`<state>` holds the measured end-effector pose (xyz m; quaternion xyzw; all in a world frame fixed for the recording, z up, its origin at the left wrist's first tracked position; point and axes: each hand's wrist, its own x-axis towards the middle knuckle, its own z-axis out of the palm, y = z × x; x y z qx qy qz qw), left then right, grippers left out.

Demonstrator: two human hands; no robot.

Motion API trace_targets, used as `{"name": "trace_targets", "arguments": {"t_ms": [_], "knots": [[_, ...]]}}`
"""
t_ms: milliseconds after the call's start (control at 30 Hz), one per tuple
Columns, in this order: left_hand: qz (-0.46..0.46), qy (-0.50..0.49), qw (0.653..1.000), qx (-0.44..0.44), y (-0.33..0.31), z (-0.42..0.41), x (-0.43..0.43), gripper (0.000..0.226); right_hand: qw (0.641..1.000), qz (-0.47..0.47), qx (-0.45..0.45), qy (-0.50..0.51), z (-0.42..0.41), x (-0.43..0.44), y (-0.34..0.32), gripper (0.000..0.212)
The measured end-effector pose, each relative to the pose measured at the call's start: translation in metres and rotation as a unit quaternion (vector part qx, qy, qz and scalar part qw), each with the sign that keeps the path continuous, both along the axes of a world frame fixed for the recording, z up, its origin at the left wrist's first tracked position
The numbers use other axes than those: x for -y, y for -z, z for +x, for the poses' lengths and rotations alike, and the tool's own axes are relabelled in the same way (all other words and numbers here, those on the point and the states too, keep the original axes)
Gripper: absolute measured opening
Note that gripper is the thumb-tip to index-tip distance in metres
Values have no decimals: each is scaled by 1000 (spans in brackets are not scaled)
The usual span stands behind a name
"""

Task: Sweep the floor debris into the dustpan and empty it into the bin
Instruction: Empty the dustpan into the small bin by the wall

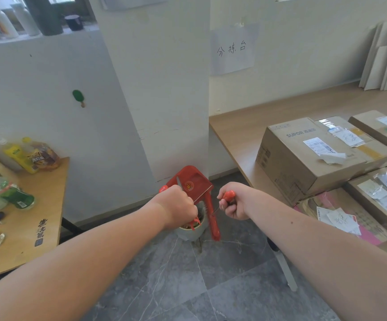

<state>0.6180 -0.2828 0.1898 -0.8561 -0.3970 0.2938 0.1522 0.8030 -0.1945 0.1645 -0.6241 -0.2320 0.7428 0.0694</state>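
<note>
My left hand (pixel 178 206) grips the red-tipped handle of a red dustpan (pixel 191 181), which is tipped up above a small pale green bin (pixel 191 232) on the grey floor by the wall corner. Debris shows inside the bin's mouth, partly hidden by my left hand. My right hand (pixel 233 205) grips the red top of a thin broom handle (pixel 228 195). The red broom head (pixel 213 218) hangs beside the bin's right rim, just under the dustpan's edge.
A wooden table (pixel 37 205) with bottles stands at the left. At the right, a long wooden bench (pixel 239 128) carries several cardboard boxes (pixel 303 158). A white wall pillar rises right behind the bin. Grey marble-look floor (pixel 188 286) lies in front.
</note>
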Motion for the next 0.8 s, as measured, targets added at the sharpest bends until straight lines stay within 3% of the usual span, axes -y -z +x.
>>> {"name": "trace_targets", "arguments": {"t_ms": [333,667,800], "knots": [[10,2,1000,-15,-10,-3,-6,14,998,-4,-55,20,0,-12,6,23],[26,-96,995,28,-12,-15,-28,24,998,-20,-52,22,0,-20,8,23],[39,-203,975,83,-28,-26,-40,26,998,-20,-53,6,0,-27,7,19]]}}
